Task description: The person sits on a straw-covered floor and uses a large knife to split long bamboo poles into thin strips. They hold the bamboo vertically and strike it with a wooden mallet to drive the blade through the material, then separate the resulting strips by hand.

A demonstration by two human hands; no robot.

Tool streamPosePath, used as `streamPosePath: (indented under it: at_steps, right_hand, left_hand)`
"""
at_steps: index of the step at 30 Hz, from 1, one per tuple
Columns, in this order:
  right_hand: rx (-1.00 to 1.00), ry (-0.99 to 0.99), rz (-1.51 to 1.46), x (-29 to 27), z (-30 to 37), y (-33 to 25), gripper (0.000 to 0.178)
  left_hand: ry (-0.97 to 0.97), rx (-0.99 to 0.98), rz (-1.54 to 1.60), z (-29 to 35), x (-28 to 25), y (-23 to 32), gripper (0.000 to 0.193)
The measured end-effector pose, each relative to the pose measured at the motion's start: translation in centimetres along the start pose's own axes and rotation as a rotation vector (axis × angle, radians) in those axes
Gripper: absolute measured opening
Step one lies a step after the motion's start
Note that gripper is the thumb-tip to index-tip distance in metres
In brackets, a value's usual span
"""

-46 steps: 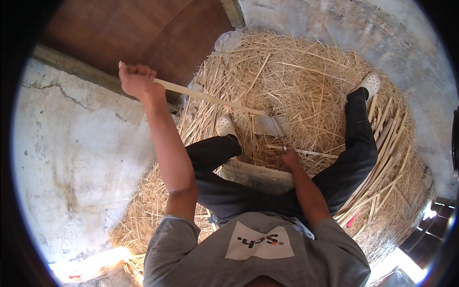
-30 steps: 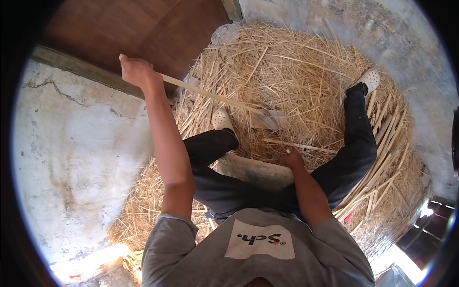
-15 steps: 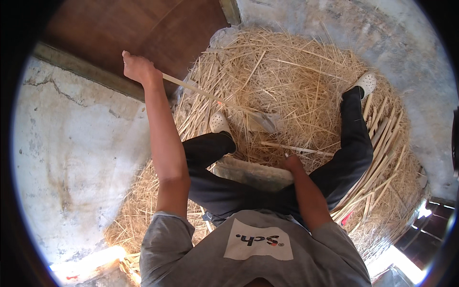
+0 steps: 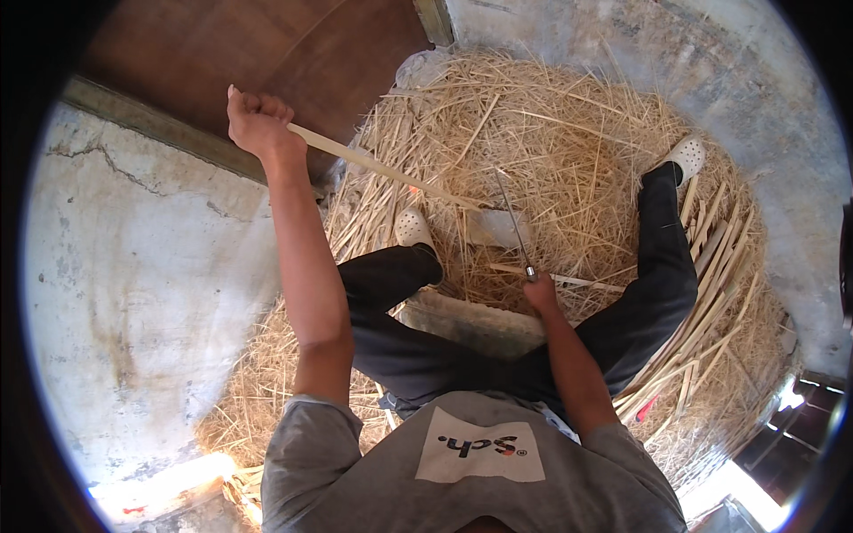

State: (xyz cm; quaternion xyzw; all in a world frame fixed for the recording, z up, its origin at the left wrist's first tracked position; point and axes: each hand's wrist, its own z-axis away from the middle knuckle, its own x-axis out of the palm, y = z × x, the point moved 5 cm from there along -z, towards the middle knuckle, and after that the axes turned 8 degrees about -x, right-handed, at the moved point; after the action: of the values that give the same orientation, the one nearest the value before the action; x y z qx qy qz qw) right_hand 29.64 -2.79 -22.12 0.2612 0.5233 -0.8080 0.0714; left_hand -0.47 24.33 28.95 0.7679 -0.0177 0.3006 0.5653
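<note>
Raised at the upper left, my left hand (image 4: pixel 259 123) is closed around one end of a long pale split-bamboo strip (image 4: pixel 382 171). The strip slants down to the right, and its far end lies by a pale flat block (image 4: pixel 491 228) amid the shavings. My right hand (image 4: pixel 540 292), low between my knees, grips the handle of a knife (image 4: pixel 515 218). Its long thin blade points away from me, tip up and slightly left, passing the right side of the block in this view. The strip's end and the blade appear apart.
Thin shavings (image 4: pixel 551 142) heap over the floor around my feet. Long strips (image 4: pixel 711 275) lie bundled right of my right leg. A low stone-like block (image 4: pixel 471 324) stands between my thighs. A cracked wall (image 4: pixel 151 266) and a brown door panel (image 4: pixel 258 53) border the left.
The knife blade, blurred over the flat block before, now shows clearly and points away from me. My left hand has turned a little, still holding the strip.
</note>
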Motion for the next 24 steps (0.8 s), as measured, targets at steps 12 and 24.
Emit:
streamPosePath:
  at_steps: [12, 24]
  right_hand:
    - [-0.195, 0.003, -0.069, 0.9, 0.6, -3.5, 0.022]
    - [-0.057, -0.063, 0.093, 1.1, 0.4, -1.5, 0.021]
  left_hand:
    - [0.05, -0.023, 0.031, -1.0, -7.7, 0.6, 0.037]
    - [0.104, 0.008, 0.058, 0.0, -9.0, 0.9, 0.041]
